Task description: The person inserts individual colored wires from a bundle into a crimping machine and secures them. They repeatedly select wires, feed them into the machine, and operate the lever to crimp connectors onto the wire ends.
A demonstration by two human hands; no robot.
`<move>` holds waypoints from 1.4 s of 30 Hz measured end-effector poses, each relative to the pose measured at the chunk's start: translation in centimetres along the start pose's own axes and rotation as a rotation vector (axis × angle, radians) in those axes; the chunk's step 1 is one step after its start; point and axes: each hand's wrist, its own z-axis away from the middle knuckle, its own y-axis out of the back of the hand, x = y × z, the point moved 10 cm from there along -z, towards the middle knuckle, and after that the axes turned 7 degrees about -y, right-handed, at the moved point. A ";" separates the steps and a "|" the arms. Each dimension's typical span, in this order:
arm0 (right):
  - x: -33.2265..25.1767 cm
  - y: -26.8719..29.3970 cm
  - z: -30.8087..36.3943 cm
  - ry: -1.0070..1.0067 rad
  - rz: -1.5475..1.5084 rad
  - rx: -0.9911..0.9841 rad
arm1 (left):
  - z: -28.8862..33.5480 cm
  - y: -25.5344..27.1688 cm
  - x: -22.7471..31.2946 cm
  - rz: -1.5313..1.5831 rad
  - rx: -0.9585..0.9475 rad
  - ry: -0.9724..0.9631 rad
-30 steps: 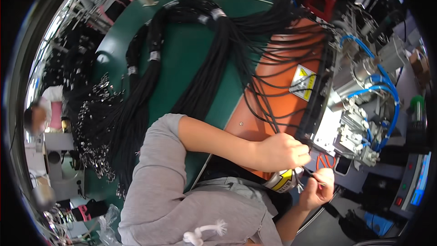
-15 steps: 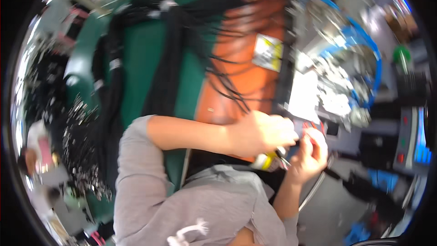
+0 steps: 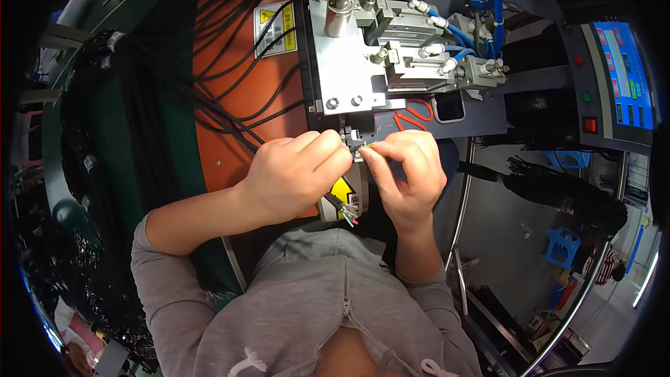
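My left hand (image 3: 296, 171) is closed in a loose fist, with black cable (image 3: 332, 200) in it. From below that fist sticks out a stripped cable end with several thin coloured wires (image 3: 349, 215). My right hand (image 3: 412, 174) pinches thumb and forefinger on a tiny thin wire (image 3: 369, 145), mostly hidden by the fingertips. Between both hands, touching or nearly touching the fingertips, is a small black and metal fixture (image 3: 353, 141) at the near edge of the machine.
Ahead stands a pneumatic machine with a metal plate (image 3: 349, 63) and blue air hoses (image 3: 497, 0). Black cables (image 3: 230, 108) run across the orange surface (image 3: 220, 157). Red-handled pliers (image 3: 412, 115) lie beside a dark rectangular tray (image 3: 449, 107). A control screen (image 3: 626, 73) stands at right.
The view has swung, so the machine appears nearer the middle, and the blur has cleared. My right hand has gone from raised, bunched fingers to a pinch at the fixture; my left stays closed.
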 end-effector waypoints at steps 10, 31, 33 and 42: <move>6.4 -2.1 1.1 -0.426 -0.332 -0.244 | 0.5 -1.2 0.6 -0.135 -0.034 -0.067; 11.2 -6.3 4.5 -0.804 -0.614 -0.218 | 0.4 -2.1 -0.6 -0.251 -0.052 0.037; 10.8 -6.0 4.1 -0.748 -0.518 -0.237 | 0.5 -2.0 -0.8 -0.224 -0.039 0.042; 5.9 -3.2 1.3 -0.256 -0.109 -0.027 | 0.5 -1.6 -1.2 -0.178 -0.074 0.093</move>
